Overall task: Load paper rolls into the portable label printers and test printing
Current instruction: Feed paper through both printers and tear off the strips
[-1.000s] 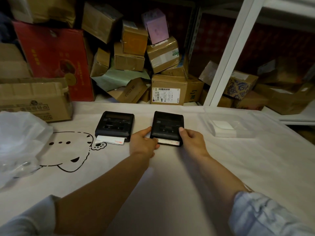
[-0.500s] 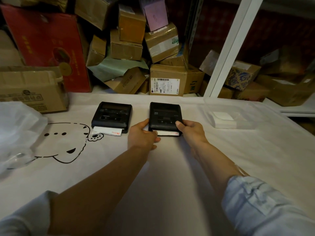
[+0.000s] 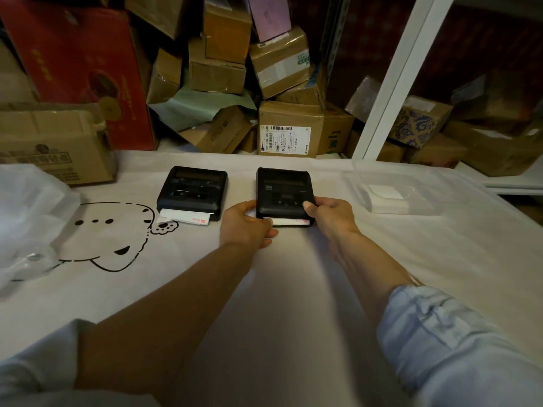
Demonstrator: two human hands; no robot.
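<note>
Hands clamp the right printer point(image 3: 283, 193) on the bench point(image 3: 293, 289): left hand point(image 3: 246, 224) grips its near left corner, fingertips hidden underneath; right hand point(image 3: 329, 212) grips the right edge, thumb on top. White paper point(image 3: 289, 221) pokes from its front slot. Just beside it the left printer point(image 3: 194, 191) shows a printed slip point(image 3: 188, 217), text unreadable. Paper stack point(image 3: 386, 198) lies blurred under clear plastic.

Two black label printers point(image 3: 192, 191) point(image 3: 283, 193) — flat, side by side, paper point(image 3: 185, 216) protruding
</note>
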